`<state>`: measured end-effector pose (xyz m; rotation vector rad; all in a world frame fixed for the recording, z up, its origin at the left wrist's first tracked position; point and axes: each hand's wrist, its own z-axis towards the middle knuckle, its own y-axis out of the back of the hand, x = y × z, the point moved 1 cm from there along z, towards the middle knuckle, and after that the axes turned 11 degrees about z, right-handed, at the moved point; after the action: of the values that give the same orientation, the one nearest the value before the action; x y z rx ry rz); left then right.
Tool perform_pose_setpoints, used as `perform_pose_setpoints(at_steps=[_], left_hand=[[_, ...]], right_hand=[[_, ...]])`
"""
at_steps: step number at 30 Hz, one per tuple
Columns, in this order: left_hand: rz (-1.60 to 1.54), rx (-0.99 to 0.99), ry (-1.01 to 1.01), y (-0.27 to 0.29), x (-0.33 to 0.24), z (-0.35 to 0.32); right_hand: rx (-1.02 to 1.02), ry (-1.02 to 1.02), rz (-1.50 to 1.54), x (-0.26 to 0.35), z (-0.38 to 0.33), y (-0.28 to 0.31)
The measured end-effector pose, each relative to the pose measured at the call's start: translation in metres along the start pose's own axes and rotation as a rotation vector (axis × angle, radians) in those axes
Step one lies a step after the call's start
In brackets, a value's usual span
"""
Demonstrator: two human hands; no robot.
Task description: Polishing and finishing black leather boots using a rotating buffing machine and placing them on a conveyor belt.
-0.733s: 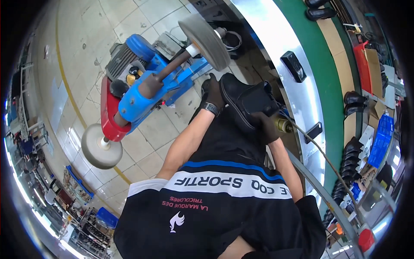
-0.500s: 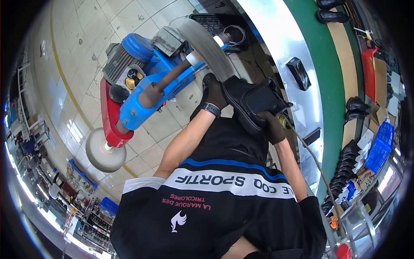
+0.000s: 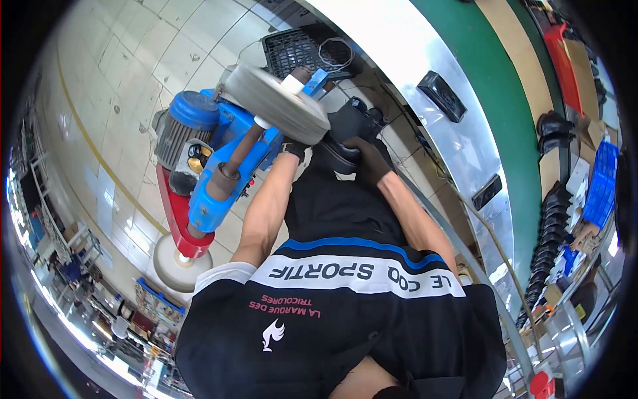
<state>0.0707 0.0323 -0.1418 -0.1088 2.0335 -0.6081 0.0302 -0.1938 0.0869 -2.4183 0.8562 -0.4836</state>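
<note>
A black ankle boot point(image 3: 354, 124) is against the near right edge of a blurred, pale buffing wheel point(image 3: 279, 100). My right hand point(image 3: 369, 160), in a dark glove, is closed on the boot's near side by the sole. My left hand point(image 3: 293, 149), gloved with a watch strap at the wrist, reaches under the wheel's near edge beside the boot. The wheel hides its fingers, so its hold does not show. The wheel sits on the shaft of a blue and red machine point(image 3: 219, 176) with a motor.
A second, pale round wheel point(image 3: 181, 261) is at the machine's near end. Behind stands a black plastic crate point(image 3: 292, 50). Along the right runs a metal-edged bench point(image 3: 488, 159) holding a black box point(image 3: 442, 96) and a phone point(image 3: 487, 192). Several black shoes point(image 3: 553, 216) stand farther right.
The boot has turned and moved left, from in front of the wheel to against its right edge. Both hands moved left with it, and the left hand went under the wheel. The view shifted.
</note>
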Motion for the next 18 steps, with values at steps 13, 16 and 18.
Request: perform_pose_setpoints(at_steps=[13,16,18], left_hand=[[1.319,-0.087,-0.215,-0.147,-0.131,-0.082],[0.989,-0.208,-0.162,-0.108,-0.090,-0.070],[1.053,-0.215,-0.118,-0.107,-0.090,-0.041]], right_hand=[[0.060,0.626,-1.489,0.019,-0.111,-0.051],[0.087,0.696,-1.803,0.019,-0.092,-0.078],[0.060,0.662,-1.891,0.028,-0.071,-0.090]])
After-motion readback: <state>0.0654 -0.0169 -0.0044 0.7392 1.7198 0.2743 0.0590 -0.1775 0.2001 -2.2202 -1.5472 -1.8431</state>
